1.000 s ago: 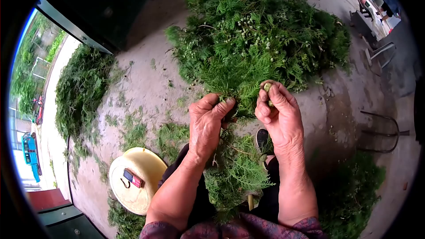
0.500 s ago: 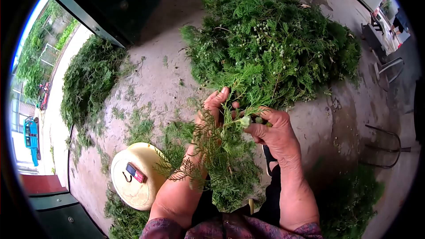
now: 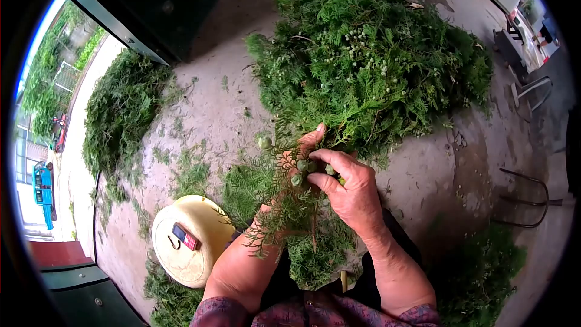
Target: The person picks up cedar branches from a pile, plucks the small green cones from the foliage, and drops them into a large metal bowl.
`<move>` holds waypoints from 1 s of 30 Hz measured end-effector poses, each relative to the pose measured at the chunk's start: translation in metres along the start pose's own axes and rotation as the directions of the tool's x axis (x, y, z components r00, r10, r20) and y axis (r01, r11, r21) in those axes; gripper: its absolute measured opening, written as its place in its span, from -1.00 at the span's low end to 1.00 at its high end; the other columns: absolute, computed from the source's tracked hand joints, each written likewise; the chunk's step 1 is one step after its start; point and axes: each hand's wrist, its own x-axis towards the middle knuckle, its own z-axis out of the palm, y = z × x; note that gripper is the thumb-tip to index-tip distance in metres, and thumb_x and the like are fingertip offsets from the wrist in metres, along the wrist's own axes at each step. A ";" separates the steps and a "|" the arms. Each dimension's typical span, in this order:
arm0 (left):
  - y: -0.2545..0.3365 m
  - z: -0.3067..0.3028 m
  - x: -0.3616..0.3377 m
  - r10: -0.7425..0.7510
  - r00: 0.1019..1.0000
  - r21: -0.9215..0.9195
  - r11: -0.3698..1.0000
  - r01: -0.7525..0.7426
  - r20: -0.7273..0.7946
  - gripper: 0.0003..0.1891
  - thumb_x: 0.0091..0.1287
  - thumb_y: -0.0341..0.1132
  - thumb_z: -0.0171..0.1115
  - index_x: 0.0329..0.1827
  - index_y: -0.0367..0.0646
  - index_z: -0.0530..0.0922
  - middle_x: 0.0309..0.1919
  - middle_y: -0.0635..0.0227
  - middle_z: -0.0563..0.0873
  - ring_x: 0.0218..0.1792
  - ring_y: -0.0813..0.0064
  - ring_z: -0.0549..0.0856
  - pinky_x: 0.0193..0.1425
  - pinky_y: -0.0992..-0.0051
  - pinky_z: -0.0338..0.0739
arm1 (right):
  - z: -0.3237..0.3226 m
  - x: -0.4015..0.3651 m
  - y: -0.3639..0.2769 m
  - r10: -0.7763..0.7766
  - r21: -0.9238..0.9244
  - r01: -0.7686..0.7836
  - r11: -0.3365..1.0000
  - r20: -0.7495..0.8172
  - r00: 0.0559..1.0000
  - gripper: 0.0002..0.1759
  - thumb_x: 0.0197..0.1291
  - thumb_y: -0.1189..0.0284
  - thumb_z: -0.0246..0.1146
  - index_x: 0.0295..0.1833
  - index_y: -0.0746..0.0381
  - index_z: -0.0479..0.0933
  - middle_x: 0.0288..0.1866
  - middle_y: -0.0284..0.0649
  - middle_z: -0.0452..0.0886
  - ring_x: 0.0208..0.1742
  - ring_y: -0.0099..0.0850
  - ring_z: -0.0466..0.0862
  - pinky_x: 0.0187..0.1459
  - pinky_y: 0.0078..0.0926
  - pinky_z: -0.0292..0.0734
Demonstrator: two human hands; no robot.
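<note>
My left hand [image 3: 310,140] is closed around a leafy evergreen sprig [image 3: 260,175], with flat scaly foliage hiding most of its fingers. The sprig hangs toward me over my left forearm. Round green cones [image 3: 297,179] sit on it beside my fingers, and another pale cone [image 3: 264,141] shows at its left side. My right hand [image 3: 354,194] pinches at the cones with thumb and forefinger, and more small green cones [image 3: 330,169] show against its curled fingers. Just beyond both hands lies a big heap of evergreen branches [image 3: 375,72] dotted with cones.
A yellowish upturned tub [image 3: 187,266] at lower left carries a red phone [image 3: 187,237]. Another branch pile [image 3: 124,109] lies by the doorway. Cut foliage [image 3: 318,260] lies between my legs. A bent metal frame [image 3: 532,224] stands at right, with scattered bits on the concrete floor.
The sprig has swung left and turned over, showing its cones. My right hand has moved up and left, its fingertips now closing on cones near my left hand.
</note>
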 end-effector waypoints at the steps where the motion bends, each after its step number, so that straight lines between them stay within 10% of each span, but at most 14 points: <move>1: 0.000 0.000 0.000 0.039 0.999 0.033 0.999 -0.040 0.036 -0.56 0.41 -0.13 -0.07 0.27 -0.14 0.34 0.17 0.16 0.46 0.14 0.31 0.49 0.28 0.37 0.33 | -0.001 0.001 0.002 -0.008 -0.002 0.008 1.000 0.006 1.000 -0.76 -0.01 0.59 0.32 -0.16 0.32 0.54 -0.33 -0.20 0.63 -0.35 -0.50 0.56 -0.26 -0.55 0.46; 5: 0.006 0.008 -0.007 -0.093 0.996 -0.133 0.987 0.094 0.016 -0.53 0.40 -0.19 -0.07 0.35 -0.09 0.25 0.18 0.23 0.45 0.15 0.40 0.47 0.26 0.41 0.33 | -0.004 0.001 0.004 0.006 0.022 -0.004 1.000 -0.093 0.996 -0.80 0.03 0.58 0.31 -0.18 0.33 0.54 -0.38 -0.25 0.62 -0.40 -0.59 0.52 -0.34 -0.60 0.45; 7: 0.014 0.017 -0.007 -0.290 0.950 -0.114 0.954 0.278 -0.114 -0.48 0.30 -0.17 0.12 0.32 -0.03 0.30 -0.03 0.41 0.54 -0.13 0.56 0.48 -0.10 0.47 0.47 | -0.012 0.004 0.001 0.069 -0.035 -0.076 0.996 -0.167 0.984 -0.81 0.01 0.63 0.30 -0.21 0.38 0.52 -0.34 -0.14 0.64 -0.35 -0.48 0.62 -0.32 -0.59 0.48; 8: 0.024 0.028 -0.001 -0.333 0.924 0.209 0.906 0.368 -0.185 -0.48 0.30 -0.18 0.14 0.31 -0.05 0.30 -0.06 0.41 0.55 -0.14 0.54 0.49 -0.14 0.45 0.48 | -0.016 0.004 0.002 0.181 0.085 -0.168 0.982 -0.185 0.966 -0.82 0.02 0.65 0.27 -0.21 0.38 0.52 -0.33 -0.17 0.64 -0.34 -0.51 0.61 -0.31 -0.59 0.48; 10: 0.020 0.025 0.015 -0.425 0.864 -0.001 0.897 0.441 -0.271 -0.51 0.30 -0.27 0.14 0.28 -0.13 0.31 -0.05 0.32 0.57 -0.08 0.45 0.52 -0.11 0.41 0.50 | -0.022 0.004 0.012 0.166 0.319 -0.085 0.944 -0.235 0.958 -0.81 0.02 0.67 0.22 -0.18 0.35 0.54 -0.30 -0.25 0.65 -0.30 -0.58 0.58 -0.28 -0.57 0.50; 13: 0.028 0.044 0.008 -0.174 0.936 0.382 0.878 0.289 -0.307 -0.59 0.33 -0.26 0.07 0.22 -0.17 0.39 0.03 0.25 0.55 -0.08 0.48 0.57 -0.24 0.48 0.55 | -0.028 -0.001 0.020 0.012 0.015 -0.007 1.000 -0.310 0.951 -0.82 -0.01 0.63 0.23 -0.22 0.32 0.54 -0.32 -0.25 0.64 -0.33 -0.55 0.59 -0.30 -0.57 0.49; 16: 0.028 0.025 0.008 0.113 0.994 0.921 0.386 -0.046 0.002 -0.47 0.16 -0.44 0.22 0.24 -0.21 0.35 0.19 0.20 0.44 0.15 0.34 0.46 0.08 0.38 0.46 | -0.035 0.007 0.019 0.010 -0.109 -0.057 0.992 -0.389 0.921 -0.86 -0.01 0.62 0.23 -0.26 0.31 0.53 -0.40 -0.25 0.62 -0.39 -0.52 0.58 -0.35 -0.55 0.48; 18: 0.038 0.028 0.009 0.158 0.945 0.955 0.041 -0.295 0.285 -0.22 0.01 -0.41 0.35 0.33 -0.30 0.19 0.28 0.06 0.34 0.22 0.21 0.41 0.29 0.30 0.26 | -0.041 0.016 0.011 -0.036 -0.117 -0.017 0.993 -0.437 0.899 -0.85 -0.03 0.65 0.24 -0.27 0.34 0.51 -0.49 -0.23 0.58 -0.46 -0.51 0.55 -0.43 -0.53 0.45; 21: 0.039 0.035 0.001 -0.019 0.961 0.803 0.555 -0.218 0.275 -0.24 0.01 -0.34 0.39 0.29 -0.35 0.22 0.25 0.04 0.36 0.21 0.25 0.42 0.25 0.31 0.29 | -0.038 0.015 0.001 0.124 -0.014 -0.142 0.990 -0.410 0.903 -0.83 -0.06 0.67 0.28 -0.28 0.35 0.50 -0.49 -0.21 0.57 -0.48 -0.52 0.55 -0.44 -0.55 0.44; 22: 0.039 0.036 -0.001 -0.011 0.952 0.812 0.524 -0.256 0.307 -0.28 0.05 -0.27 0.41 0.24 -0.33 0.26 0.16 0.11 0.45 0.11 0.40 0.47 0.16 0.39 0.35 | -0.034 0.015 0.003 0.115 -0.030 -0.139 0.990 -0.405 0.907 -0.83 -0.07 0.65 0.31 -0.30 0.35 0.51 -0.48 -0.21 0.58 -0.49 -0.49 0.56 -0.44 -0.54 0.45; 25: 0.041 0.053 -0.003 -0.108 0.990 0.257 0.963 0.083 0.086 -0.39 0.12 -0.21 0.38 0.16 -0.34 0.36 0.00 0.23 0.56 -0.03 0.56 0.50 0.06 0.50 0.38 | -0.028 0.015 0.006 0.001 -0.070 -0.028 0.997 -0.366 0.930 -0.84 -0.05 0.64 0.32 -0.31 0.34 0.51 -0.47 -0.18 0.59 -0.49 -0.43 0.57 -0.45 -0.52 0.46; 30: 0.026 0.037 0.001 0.018 0.997 0.274 0.962 0.002 -0.072 -0.78 0.26 -0.38 0.23 -0.11 -0.33 0.56 -0.28 0.38 0.67 -0.28 0.66 0.55 -0.15 0.60 0.44 | -0.024 0.016 0.003 0.022 -0.065 -0.042 0.997 -0.283 0.959 -0.86 0.03 0.57 0.28 -0.28 0.37 0.49 -0.44 -0.17 0.59 -0.43 -0.43 0.56 -0.38 -0.51 0.44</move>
